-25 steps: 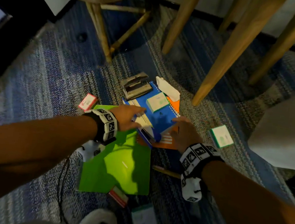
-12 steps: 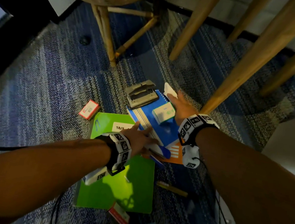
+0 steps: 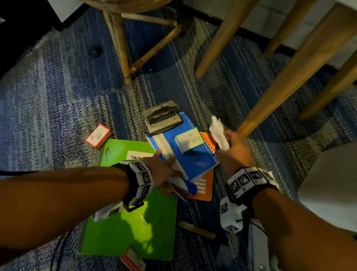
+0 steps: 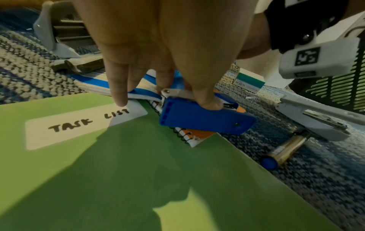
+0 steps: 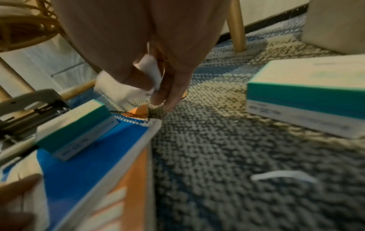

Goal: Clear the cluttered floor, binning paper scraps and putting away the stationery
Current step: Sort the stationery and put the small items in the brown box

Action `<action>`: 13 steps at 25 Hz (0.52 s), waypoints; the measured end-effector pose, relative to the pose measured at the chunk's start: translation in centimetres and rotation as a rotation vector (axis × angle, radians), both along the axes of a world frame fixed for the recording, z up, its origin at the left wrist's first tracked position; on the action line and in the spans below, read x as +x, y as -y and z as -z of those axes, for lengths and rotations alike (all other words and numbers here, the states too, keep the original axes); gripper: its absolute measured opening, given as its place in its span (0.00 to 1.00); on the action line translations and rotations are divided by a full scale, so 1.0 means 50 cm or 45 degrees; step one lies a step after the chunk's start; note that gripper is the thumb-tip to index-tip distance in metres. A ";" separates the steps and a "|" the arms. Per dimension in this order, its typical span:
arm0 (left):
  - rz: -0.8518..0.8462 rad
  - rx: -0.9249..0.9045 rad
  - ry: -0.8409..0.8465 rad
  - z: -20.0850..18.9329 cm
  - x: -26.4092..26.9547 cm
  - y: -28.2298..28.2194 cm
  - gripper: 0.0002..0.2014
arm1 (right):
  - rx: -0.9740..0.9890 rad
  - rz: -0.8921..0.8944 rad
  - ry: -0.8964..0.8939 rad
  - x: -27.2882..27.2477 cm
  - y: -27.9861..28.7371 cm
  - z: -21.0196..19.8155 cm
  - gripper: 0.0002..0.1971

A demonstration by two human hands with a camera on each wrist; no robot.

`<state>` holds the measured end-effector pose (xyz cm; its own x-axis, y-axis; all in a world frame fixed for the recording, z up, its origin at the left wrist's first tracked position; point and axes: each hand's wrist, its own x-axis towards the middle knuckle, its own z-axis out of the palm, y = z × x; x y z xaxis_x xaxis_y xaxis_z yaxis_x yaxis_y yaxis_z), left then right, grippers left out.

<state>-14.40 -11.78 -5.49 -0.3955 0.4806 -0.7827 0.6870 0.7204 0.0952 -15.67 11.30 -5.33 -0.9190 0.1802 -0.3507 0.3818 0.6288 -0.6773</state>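
The right hand (image 3: 233, 153) pinches a crumpled white paper scrap (image 3: 218, 132) between thumb and fingers, lifted just off the blue notebook's (image 3: 194, 160) spiral edge. In the right wrist view the scrap (image 5: 150, 70) sits tucked in the curled fingers (image 5: 171, 93), above the notebook's far corner.

The left hand (image 3: 162, 171) is at the near corner of the blue notebook. In the left wrist view its thumb and a finger curl round a blue stapler (image 4: 203, 118), while the other fingers (image 4: 118, 87) reach straight down to the white label reading "TASK LIST" on the green folder (image 4: 98, 171).

The blue notebook lies on an orange notebook (image 3: 205, 186), and both overlap the far corner of the green folder (image 3: 150, 228). A small teal and white box (image 3: 189, 140) rests on top of the blue notebook. A grey hole punch (image 3: 162, 116) touches the notebook's far edge. To the left of the notebook a red and white box (image 3: 98, 135) lies on the carpet (image 3: 41, 107). On the near side of the notebook, beside the folder, lies a pen (image 3: 197, 230). A wooden table leg (image 3: 292, 77) stands just beyond the right hand.
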 end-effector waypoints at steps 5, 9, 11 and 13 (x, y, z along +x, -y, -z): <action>0.016 -0.071 -0.003 -0.002 -0.001 -0.012 0.31 | 0.375 -0.072 0.119 0.039 -0.064 0.001 0.16; -0.008 -0.132 0.003 -0.005 -0.005 -0.018 0.31 | 0.450 -0.049 0.180 0.049 -0.078 -0.022 0.14; -0.065 -0.165 0.018 -0.018 0.002 -0.023 0.31 | 0.431 -0.088 0.193 0.057 -0.081 -0.061 0.15; -0.116 -0.157 0.025 -0.045 0.009 -0.033 0.29 | 0.423 -0.094 0.191 0.066 -0.090 -0.124 0.23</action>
<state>-13.93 -10.14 -3.23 -0.4170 0.3432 -0.8416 0.6173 0.7866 0.0149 -12.36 15.80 0.87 -0.8764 0.2422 -0.4163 0.4071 0.8344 -0.3716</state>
